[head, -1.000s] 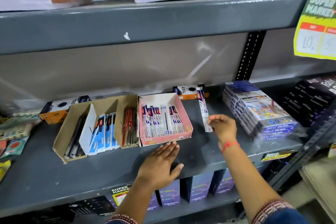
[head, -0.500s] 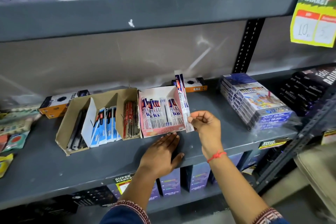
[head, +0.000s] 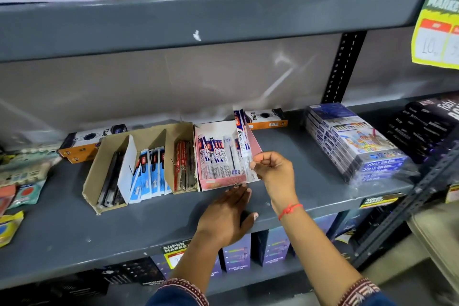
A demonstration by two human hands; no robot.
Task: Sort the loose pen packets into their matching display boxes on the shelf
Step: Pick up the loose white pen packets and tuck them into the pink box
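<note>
A pink display box (head: 215, 184) stands on the grey shelf (head: 139, 226), holding several white-and-blue pen packets (head: 218, 159). My right hand (head: 270, 169) pinches the lower end of one such pen packet (head: 242, 131), held upright over the box's right side. My left hand (head: 227, 211) lies flat on the shelf, fingertips touching the pink box's front wall. To the left stands a brown cardboard box (head: 99, 169) with dark pens, blue packets (head: 149, 174) and red packets (head: 182, 164) in separate sections.
Orange-and-black Trio boxes lie behind the display boxes, left (head: 87, 141) and right (head: 267, 119). A wrapped stack of colour-pencil packs (head: 352, 144) sits to the right, black boxes (head: 427, 126) beyond. Loose pouches (head: 22, 181) lie at the far left. A yellow price sign (head: 437, 25) hangs top right.
My right hand picked the packet up from the shelf right of the pink box and carried it left, upright, over the box's right side. My left hand stayed at the box front.
</note>
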